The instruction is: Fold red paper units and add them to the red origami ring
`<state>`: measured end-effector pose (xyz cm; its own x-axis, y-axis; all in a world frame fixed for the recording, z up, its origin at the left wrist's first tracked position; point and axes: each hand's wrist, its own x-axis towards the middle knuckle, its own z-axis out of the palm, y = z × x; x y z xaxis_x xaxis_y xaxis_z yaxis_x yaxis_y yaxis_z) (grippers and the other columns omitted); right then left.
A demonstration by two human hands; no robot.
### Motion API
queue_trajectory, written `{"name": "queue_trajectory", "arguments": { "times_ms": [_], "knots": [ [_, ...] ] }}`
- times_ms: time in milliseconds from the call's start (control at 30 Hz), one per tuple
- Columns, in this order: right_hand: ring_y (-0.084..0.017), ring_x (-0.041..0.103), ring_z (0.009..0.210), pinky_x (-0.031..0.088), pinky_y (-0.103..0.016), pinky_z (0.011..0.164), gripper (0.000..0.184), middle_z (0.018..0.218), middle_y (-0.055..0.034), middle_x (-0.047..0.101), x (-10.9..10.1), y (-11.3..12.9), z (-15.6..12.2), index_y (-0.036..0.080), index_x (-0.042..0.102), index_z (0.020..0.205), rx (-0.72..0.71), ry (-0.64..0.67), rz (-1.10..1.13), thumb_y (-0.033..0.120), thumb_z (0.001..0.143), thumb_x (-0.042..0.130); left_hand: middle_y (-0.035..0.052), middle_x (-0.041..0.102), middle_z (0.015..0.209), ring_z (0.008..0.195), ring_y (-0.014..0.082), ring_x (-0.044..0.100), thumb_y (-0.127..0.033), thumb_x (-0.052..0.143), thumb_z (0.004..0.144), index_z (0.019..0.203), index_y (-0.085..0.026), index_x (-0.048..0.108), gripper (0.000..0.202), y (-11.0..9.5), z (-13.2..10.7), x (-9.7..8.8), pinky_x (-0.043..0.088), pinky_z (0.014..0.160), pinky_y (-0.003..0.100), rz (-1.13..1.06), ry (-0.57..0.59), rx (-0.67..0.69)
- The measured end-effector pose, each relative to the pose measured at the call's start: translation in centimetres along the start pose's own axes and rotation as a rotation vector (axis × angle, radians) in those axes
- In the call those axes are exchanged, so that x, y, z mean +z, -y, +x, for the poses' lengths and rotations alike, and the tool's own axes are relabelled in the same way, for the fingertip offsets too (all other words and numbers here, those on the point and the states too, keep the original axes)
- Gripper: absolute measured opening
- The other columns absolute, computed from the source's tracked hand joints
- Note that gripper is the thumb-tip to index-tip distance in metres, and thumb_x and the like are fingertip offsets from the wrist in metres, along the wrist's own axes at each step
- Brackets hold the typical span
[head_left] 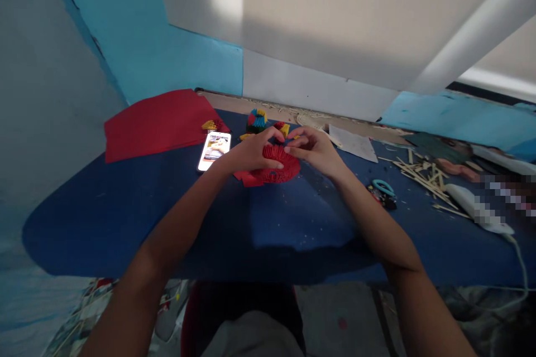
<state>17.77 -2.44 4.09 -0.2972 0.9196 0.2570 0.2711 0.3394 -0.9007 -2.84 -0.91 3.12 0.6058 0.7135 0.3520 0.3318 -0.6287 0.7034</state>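
Note:
A round red folded-paper piece (280, 166) made of many small wedges lies on the dark blue table (259, 223). My left hand (251, 152) curls over its left side, thumb and fingers closed on its upper rim. My right hand (313, 148) meets it from the right, fingers pinched together against the top edge of the same piece. Loose red paper bits (247, 178) lie under its left edge.
A lit phone (214, 150) lies left of my hands beside a red paper sheet (159, 122). Behind are a multicoloured folded-paper ball (257, 120) and yellow paper bits. To the right lie a white sheet (354, 143), teal-handled scissors (382, 189), several wooden sticks (422, 177) and a white glue gun (477, 207).

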Motion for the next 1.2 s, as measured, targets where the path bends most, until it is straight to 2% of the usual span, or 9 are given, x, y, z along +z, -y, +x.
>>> {"name": "queue_trajectory", "arguments": {
  "times_ms": [233,467,600,767,867,933,1000,1100,1200],
  "knots": [
    [-0.017,0.069,0.075,0.053,-0.032,0.071,0.034,0.078,0.0008,0.07,-0.3,0.4,-0.8,0.024,0.058,0.094,-0.044,0.046,-0.102,0.039,0.071,0.079,0.0033,0.063,0.107,0.095,0.0186,0.061,-0.03,0.078,0.069,0.103,-0.019,0.054,0.043,0.6,0.3,0.3,0.048,0.082,0.03,-0.047,-0.015,0.049],
    [-0.018,0.07,0.077,0.054,-0.033,0.071,0.044,0.077,0.0011,0.071,0.6,0.3,0.1,0.025,0.052,0.093,0.007,0.067,-0.003,0.047,0.068,0.081,0.0011,0.061,0.103,0.086,0.0162,0.06,-0.035,0.076,0.071,0.106,-0.02,0.053,0.045,0.0,-0.1,0.0,0.047,0.078,0.03,0.0,-0.012,-0.006],
    [-0.017,0.069,0.076,0.053,-0.032,0.073,0.043,0.077,0.0012,0.07,1.0,0.3,0.1,0.024,0.053,0.095,-0.032,0.055,-0.033,0.045,0.069,0.08,0.003,0.06,0.106,0.083,0.0157,0.059,-0.035,0.076,0.071,0.107,-0.02,0.051,0.046,0.0,0.0,0.2,0.048,0.075,0.029,-0.063,-0.025,-0.024],
    [-0.02,0.07,0.085,0.052,-0.038,0.084,0.038,0.089,-0.0026,0.07,1.1,0.7,-0.3,0.023,0.059,0.099,-0.153,0.037,-0.212,0.041,0.072,0.078,0.0049,0.06,0.114,0.081,0.0143,0.06,-0.029,0.08,0.065,0.102,-0.02,0.051,0.049,0.2,0.1,0.3,0.049,0.074,0.028,-0.12,-0.043,-0.017],
    [-0.021,0.069,0.095,0.051,-0.04,0.094,0.045,0.096,-0.0038,0.071,0.6,-0.2,-0.2,0.025,0.058,0.105,-0.151,0.002,-0.134,0.048,0.072,0.078,0.004,0.063,0.109,0.087,0.0161,0.061,-0.028,0.078,0.068,0.101,-0.019,0.055,0.041,0.2,0.0,0.0,0.049,0.078,0.029,-0.086,-0.059,-0.028],
    [-0.02,0.067,0.102,0.051,-0.038,0.096,0.056,0.104,-0.0046,0.071,-0.1,-1.4,0.0,0.028,0.056,0.11,-0.105,-0.05,0.01,0.058,0.068,0.078,0.004,0.066,0.107,0.093,0.018,0.062,-0.031,0.077,0.07,0.101,-0.019,0.06,0.038,0.2,0.1,-0.1,0.05,0.08,0.029,-0.103,-0.123,-0.027],
    [-0.02,0.066,0.103,0.052,-0.036,0.094,0.065,0.109,-0.0056,0.07,-0.7,-2.8,0.1,0.028,0.056,0.109,-0.058,-0.11,0.113,0.064,0.061,0.079,0.0048,0.067,0.103,0.095,0.0187,0.063,-0.036,0.076,0.072,0.103,-0.018,0.062,0.039,0.5,0.3,0.1,0.051,0.081,0.029,-0.143,-0.236,-0.042],
    [-0.018,0.066,0.099,0.053,-0.034,0.09,0.063,0.104,-0.005,0.07,-0.7,-4.2,0.1,0.026,0.058,0.101,-0.012,-0.147,0.196,0.068,0.058,0.078,0.0057,0.069,0.1,0.092,0.0179,0.064,-0.042,0.073,0.075,0.106,-0.017,0.061,0.042,1.2,0.8,0.6,0.052,0.081,0.029,-0.147,-0.383,-0.077],
    [-0.018,0.066,0.094,0.053,-0.033,0.089,0.059,0.102,-0.0046,0.07,0.2,-4.7,-0.1,0.025,0.059,0.097,0.006,-0.181,0.235,0.07,0.061,0.075,0.0062,0.068,0.1,0.092,0.0182,0.064,-0.046,0.071,0.077,0.105,-0.017,0.059,0.042,2.0,1.1,1.1,0.052,0.08,0.029,-0.129,-0.424,-0.05]
  ]
}}
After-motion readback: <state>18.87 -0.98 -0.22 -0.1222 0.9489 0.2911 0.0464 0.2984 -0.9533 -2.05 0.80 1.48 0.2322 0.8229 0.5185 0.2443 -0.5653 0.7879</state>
